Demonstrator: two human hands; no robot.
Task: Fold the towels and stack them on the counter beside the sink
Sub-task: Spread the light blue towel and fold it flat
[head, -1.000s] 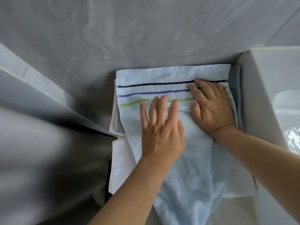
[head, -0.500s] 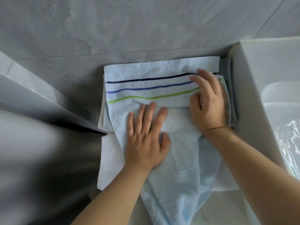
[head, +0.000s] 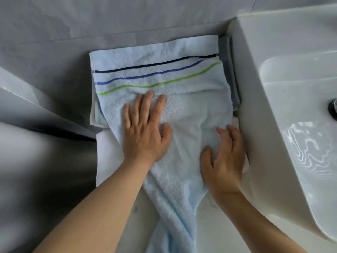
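The left hand [head: 144, 132] presses flat, fingers straight, on the pale blue striped terry towel [head: 155, 70]. The right hand [head: 224, 157] rests loosely curled at the towel's right edge, just beside the white ceramic sink [head: 269, 88]; the towel's tail hangs over the counter [head: 209, 225] front.

Grey tiled wall [head: 127, 17] is running across the top. A dark drain fitting [head: 332, 108] is peeking in at the right edge, and a blurred grey slanted surface [head: 27, 106] is filling the left side.
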